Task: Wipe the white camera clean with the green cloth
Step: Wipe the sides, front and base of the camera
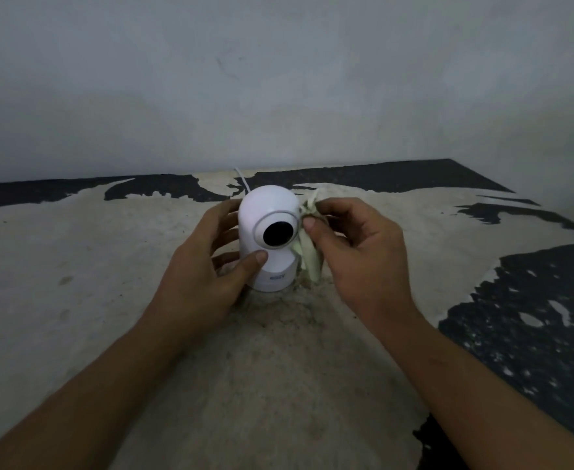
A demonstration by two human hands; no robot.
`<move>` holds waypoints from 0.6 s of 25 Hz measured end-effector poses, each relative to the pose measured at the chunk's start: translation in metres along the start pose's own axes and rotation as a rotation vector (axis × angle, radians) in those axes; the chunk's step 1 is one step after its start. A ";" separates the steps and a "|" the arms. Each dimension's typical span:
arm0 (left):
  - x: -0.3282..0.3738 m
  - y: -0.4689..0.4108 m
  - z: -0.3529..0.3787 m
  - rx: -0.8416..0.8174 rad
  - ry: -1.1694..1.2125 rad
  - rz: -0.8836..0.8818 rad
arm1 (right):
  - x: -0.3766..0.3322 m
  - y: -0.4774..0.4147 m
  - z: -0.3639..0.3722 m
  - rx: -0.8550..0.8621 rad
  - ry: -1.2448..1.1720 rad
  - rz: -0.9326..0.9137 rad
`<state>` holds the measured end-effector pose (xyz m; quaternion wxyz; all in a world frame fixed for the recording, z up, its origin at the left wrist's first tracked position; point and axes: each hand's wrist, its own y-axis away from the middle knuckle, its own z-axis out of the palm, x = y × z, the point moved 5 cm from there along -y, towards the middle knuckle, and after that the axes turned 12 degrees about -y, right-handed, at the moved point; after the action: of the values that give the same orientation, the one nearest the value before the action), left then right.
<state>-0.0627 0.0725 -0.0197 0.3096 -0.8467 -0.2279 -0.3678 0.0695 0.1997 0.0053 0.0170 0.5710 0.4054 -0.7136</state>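
The white camera (268,212) stands upright in the middle of a worn surface, its round black lens facing me. My left hand (207,266) grips its left side, thumb across the front of the base below the lens. My right hand (356,256) pinches a bunched pale green cloth (309,256) and presses it against the camera's right side, beside the lens ring. Part of the cloth hangs down to the surface; the rest is hidden inside my fingers.
A thin white cable (243,180) runs from behind the camera toward the grey wall (278,79). The surface (75,266) is dusty beige with peeling black patches (533,334) at the right and along the back edge.
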 end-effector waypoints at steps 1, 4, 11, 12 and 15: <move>-0.001 0.000 0.001 -0.001 -0.004 0.001 | -0.001 0.001 0.001 -0.012 0.021 -0.024; -0.002 0.000 0.002 -0.002 -0.032 0.011 | 0.007 0.012 0.006 -0.121 0.168 -0.013; 0.000 0.000 0.001 -0.025 -0.017 0.028 | -0.007 -0.002 0.002 -0.057 0.148 -0.184; 0.000 0.000 0.000 -0.026 -0.015 0.030 | -0.002 0.001 0.001 -0.100 0.218 -0.187; 0.000 0.000 0.000 -0.028 -0.015 0.039 | 0.015 0.012 0.001 -0.213 0.340 -0.094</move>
<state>-0.0625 0.0730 -0.0197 0.3032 -0.8579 -0.2085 -0.3586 0.0697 0.1977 -0.0135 -0.0248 0.6585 0.5019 -0.5602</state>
